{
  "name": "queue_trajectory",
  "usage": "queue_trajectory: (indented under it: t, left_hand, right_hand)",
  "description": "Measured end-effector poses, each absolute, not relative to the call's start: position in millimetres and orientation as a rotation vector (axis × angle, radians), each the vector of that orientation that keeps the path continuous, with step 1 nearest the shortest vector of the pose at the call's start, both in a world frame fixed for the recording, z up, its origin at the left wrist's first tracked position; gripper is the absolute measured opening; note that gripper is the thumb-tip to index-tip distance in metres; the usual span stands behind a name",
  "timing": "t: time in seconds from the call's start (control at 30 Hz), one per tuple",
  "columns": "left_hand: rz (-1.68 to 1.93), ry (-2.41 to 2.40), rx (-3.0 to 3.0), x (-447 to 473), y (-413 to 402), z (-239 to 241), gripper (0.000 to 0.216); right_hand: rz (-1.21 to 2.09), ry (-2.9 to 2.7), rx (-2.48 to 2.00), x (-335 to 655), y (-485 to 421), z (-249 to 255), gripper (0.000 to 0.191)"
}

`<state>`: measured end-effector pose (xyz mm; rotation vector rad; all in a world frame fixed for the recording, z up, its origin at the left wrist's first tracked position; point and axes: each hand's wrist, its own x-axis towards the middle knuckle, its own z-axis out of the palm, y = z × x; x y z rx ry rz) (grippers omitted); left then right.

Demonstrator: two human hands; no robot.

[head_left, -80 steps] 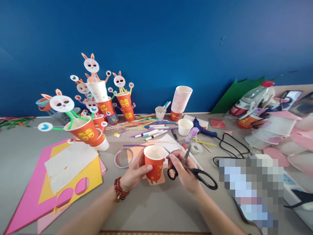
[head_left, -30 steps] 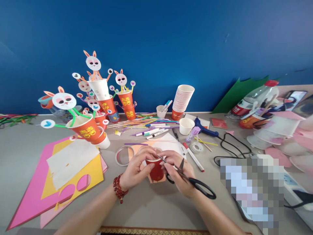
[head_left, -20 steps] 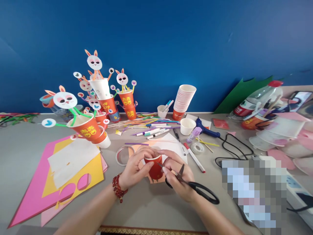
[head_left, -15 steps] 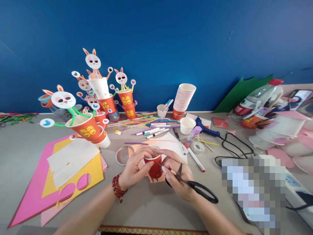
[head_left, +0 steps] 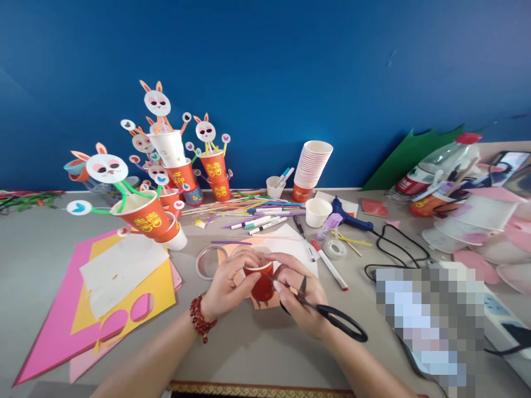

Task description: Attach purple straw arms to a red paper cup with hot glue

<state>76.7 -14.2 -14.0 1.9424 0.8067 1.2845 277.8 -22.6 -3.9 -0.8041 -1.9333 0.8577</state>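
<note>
Left hand (head_left: 232, 279) curls inward, grip closed; right hand (head_left: 302, 290), likewise curled, faces it closely.

The left grip (head_left: 226, 290) and right grip (head_left: 306, 316) cover much of the far rim of the red cup (head_left: 262, 286) and its inside. Part of the scissors (head_left: 316, 307) is behind the right grip. A mosaic patch (head_left: 423, 326) masks what lies beneath; the power strip (head_left: 498, 315) runs off the right edge.

Head camera looks forward, down over desk (head_left: 257, 356).
</note>
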Motion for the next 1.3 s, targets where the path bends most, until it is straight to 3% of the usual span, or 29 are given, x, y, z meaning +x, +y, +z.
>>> queue_trajectory:
  t: [0.43,1.03,1.3]
  left_hand:
    - [1.19,0.929,2.072,74.3,-16.7,-8.4,0.008]
    - [0.881,0.947,2.246,73.3,-17.5,8.1,0.013]
    - [0.937,1.022,2.309,74.8,-22.2,9.5,0.012]
  right_hand:
    - [0.75,-2.062,-0.805,278.3,-22.3,-7.8,0.018]
    - [0.898,-2.268,-0.714,283.8,-14.3,11.9,0.017]
    - [0.976,-2.157,-0.7,281.1,-17.3,7.7,0.015]
